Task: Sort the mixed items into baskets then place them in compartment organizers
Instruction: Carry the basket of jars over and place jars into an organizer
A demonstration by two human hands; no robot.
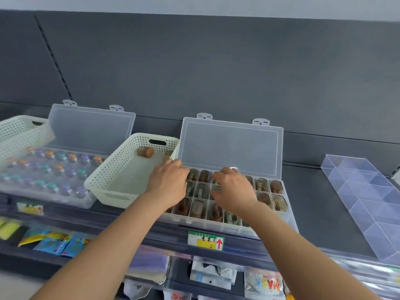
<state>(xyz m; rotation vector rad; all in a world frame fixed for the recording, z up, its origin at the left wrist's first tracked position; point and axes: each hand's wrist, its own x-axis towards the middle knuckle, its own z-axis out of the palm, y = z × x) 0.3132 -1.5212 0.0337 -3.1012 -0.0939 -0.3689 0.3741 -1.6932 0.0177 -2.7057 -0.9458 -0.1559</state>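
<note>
The step in hand looks like the second half of the task, filling the organizer (194, 222) with cork-stoppered vials. Its lid stands open at the back, and most of the cells that show already hold a brown vial.

The left hand (167, 180) hangs over the organizer's back left corner, fingers curled downward; the right hand (234, 187) hangs over its middle cells, fingers bent down into them. The fingertips are hidden, so I cannot tell whether either hand pinches a vial.

The basket (104, 176) sits just left of the organizer, seemingly touching it. One cork-stoppered vial (146, 152) lies on its side at the basket's far end, and a second (167, 156) lies just beyond the left hand.

The next move probably calls for lifting one of these over the basket's wall and into a free cell; which cells are free I cannot tell, since both hands cover them.

Further left of the organizer, beyond the basket, a second organizer (54, 197) holds vials with coloured caps; a second basket (19, 131), blurred, is tilted over its far end. Well to the right lies a clear divider tray (363, 191) on the same shelf (320, 213). Below the organizer's front are a price label (205, 240) and, lower down, packets (54, 241). The raised lid limits any reach from behind.
</note>
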